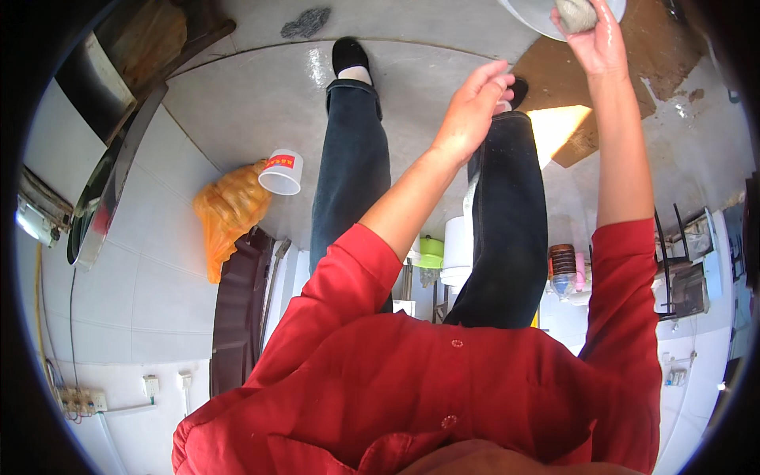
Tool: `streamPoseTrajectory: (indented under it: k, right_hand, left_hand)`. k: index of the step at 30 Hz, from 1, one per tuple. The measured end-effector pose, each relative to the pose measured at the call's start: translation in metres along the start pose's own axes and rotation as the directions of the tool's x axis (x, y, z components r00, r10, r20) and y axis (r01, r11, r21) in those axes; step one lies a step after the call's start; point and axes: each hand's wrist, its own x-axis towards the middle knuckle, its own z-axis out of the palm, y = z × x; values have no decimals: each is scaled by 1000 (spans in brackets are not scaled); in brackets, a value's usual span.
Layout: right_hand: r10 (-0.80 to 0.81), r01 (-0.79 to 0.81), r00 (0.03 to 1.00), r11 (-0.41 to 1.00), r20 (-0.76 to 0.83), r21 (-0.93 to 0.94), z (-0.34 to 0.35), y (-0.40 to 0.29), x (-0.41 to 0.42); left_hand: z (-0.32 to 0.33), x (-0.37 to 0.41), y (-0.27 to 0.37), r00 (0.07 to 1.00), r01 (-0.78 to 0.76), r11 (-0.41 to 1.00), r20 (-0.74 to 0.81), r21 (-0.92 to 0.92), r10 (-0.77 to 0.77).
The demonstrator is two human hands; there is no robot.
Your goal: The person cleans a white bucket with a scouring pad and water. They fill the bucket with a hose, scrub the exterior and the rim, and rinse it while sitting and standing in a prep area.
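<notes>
My left hand [475, 110] is in front of my right lower leg, its fingers loosely bent and somewhat apart, with nothing visible in it. Up and to the right, my right hand [599, 44] looks wet and holds a rounded grey-beige lump [576, 15], whose material I cannot tell. That hand is over the rim of a white basin [537, 21], cut off by the top edge of the view.
Brown cardboard [617, 77] lies on the grey floor near the basin. A dark mesh clump [306, 22] lies beyond my left shoe [349, 54]. On the left are a white plastic tub [282, 172] and a full orange plastic bag [231, 205]. White buckets [456, 249] stand behind my legs.
</notes>
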Motion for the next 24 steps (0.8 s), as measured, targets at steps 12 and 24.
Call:
streamPoseTrajectory:
  k: [12, 24]
  right_hand:
    - [-345, 397, 917, 738, 201, -545, 57, 9, -118]
    - [-588, 696, 653, 215, 478, -685, 74, 17, -96]
  left_hand:
    - [52, 40, 77, 945, -59, 805, 228, -590, 236]
    - [45, 49, 67, 996, 22, 788, 82, -615, 35]
